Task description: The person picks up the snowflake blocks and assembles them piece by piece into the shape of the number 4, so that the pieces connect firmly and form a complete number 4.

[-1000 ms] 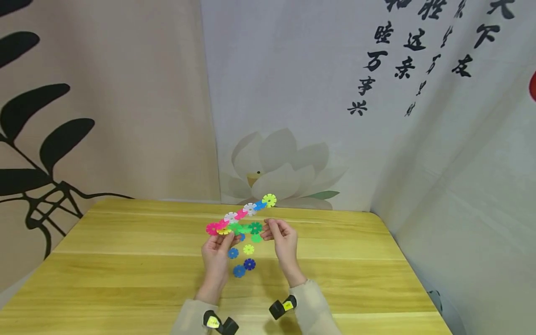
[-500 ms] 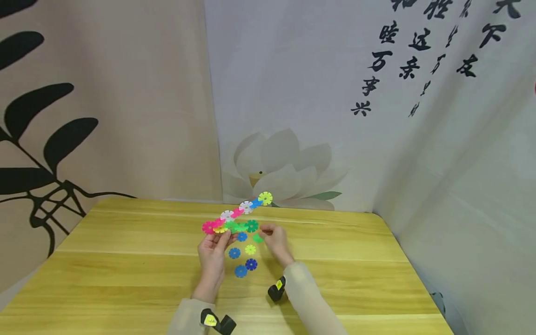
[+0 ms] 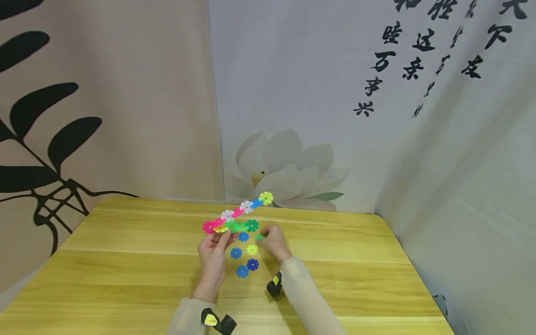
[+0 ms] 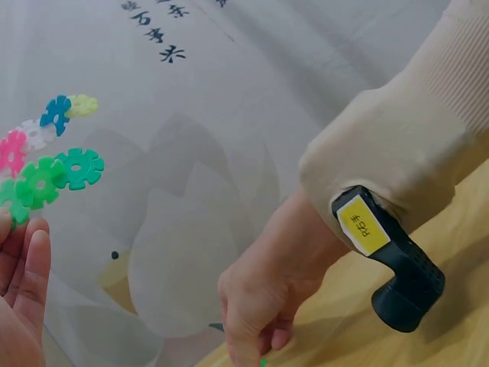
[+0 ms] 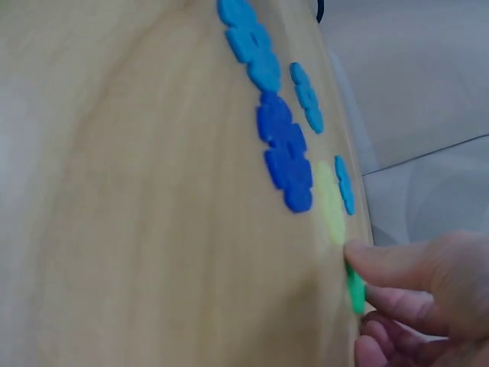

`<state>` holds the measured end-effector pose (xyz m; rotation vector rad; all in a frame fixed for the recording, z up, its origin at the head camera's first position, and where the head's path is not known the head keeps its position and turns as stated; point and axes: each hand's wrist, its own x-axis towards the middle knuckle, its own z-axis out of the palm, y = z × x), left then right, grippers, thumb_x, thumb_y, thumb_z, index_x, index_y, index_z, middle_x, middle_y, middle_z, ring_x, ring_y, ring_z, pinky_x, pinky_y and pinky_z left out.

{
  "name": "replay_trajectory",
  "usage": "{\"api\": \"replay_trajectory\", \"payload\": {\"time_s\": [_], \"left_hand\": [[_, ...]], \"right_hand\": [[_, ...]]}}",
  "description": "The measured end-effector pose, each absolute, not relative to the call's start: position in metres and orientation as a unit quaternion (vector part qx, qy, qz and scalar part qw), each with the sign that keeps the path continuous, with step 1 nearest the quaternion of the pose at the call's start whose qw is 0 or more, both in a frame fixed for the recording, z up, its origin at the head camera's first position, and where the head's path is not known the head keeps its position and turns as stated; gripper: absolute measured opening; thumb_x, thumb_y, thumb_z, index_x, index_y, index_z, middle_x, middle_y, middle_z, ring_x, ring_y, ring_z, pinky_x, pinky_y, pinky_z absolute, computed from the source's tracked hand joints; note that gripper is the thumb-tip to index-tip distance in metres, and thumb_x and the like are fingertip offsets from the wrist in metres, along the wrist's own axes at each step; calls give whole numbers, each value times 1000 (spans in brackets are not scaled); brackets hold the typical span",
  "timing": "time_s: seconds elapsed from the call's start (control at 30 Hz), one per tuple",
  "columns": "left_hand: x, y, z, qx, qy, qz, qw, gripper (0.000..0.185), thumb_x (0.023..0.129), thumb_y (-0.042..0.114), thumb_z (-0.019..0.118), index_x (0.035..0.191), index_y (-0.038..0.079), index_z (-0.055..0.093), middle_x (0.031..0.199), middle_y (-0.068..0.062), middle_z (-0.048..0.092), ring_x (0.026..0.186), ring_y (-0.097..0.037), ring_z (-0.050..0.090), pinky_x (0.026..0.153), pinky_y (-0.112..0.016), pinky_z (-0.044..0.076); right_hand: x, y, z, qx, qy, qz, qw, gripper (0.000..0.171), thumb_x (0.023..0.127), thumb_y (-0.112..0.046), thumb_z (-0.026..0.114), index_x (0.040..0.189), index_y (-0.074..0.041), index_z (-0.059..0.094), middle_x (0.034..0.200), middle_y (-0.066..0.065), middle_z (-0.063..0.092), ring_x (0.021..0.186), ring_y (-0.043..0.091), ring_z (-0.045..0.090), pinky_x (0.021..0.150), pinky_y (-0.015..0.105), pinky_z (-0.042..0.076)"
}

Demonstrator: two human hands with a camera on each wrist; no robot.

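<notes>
Yellow-grained wood makes up the table (image 3: 125, 260) in the head view, with printed cloth hanging behind it. The left hand (image 3: 213, 253) is raised above the tabletop, its fingers and thumb pinching the lower end of a chain of snowflake discs (image 3: 238, 217) that slants up and away to the right, from a pink disc to a yellow-green one at the tip, with a short green branch beside it. The right hand (image 3: 274, 239) lies low on the table just right of the chain, fingers curled around a small green disc (image 3: 260, 237). Between the two hands, loose discs rest on the wood: a pale yellow disc (image 3: 252, 250), a dark blue disc (image 3: 252, 264) and three lighter blue ones near them.

From the left wrist camera, the left hand's fingertips (image 4: 27, 267) show at the lower left edge, reaching up to the green discs of the chain (image 4: 53, 172), which hangs in the air before the cloth. The right hand (image 4: 260, 306) is bent down at the table edge of the frame, fingers curled, a speck of green at their tips.

On the right wrist camera, the right hand (image 5: 416, 306) nips the green disc (image 5: 355, 290) between thumb and fingers, edge-on against the wood, just beside the pale yellow disc (image 5: 328, 202). The dark blue disc (image 5: 284, 153) lies beyond it.
</notes>
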<state>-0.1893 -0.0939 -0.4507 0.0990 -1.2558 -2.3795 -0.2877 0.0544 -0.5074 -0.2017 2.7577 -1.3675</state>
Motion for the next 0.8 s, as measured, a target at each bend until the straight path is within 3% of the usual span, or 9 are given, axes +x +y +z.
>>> {"api": "replay_trajectory", "payload": {"time_s": [0.3,0.47,0.67,0.8], "left_hand": [[-189,-95,-451,38,-463,-858,219,18,88,-8,57,84,8,65,72,0,68,66,-9,67,67,-23,57],[-190,-95,-451,33,-455,-862,221,20,88,-9,57,81,8,64,72,-1,68,67,-10,68,67,-22,57],[-190,-95,-449,21,-441,-868,227,20,87,-11,56,79,6,64,71,-1,68,67,-10,68,66,-21,57],[-190,-95,-448,26,-444,-867,226,19,87,-11,57,79,5,64,71,-1,68,67,-10,68,66,-21,57]], "right_hand": [[-290,55,-502,-60,924,-377,34,29,69,-7,81,87,2,61,84,8,59,78,21,53,69,34,51],[-289,56,-507,-44,907,-419,19,29,69,-4,80,86,2,58,78,6,55,70,19,50,61,29,47],[-285,61,-516,-21,857,-515,4,15,75,4,72,84,5,61,71,6,57,58,12,50,51,20,47],[-278,67,-509,-5,805,-592,34,12,82,3,67,91,9,63,73,9,63,55,11,56,51,23,53]]}}
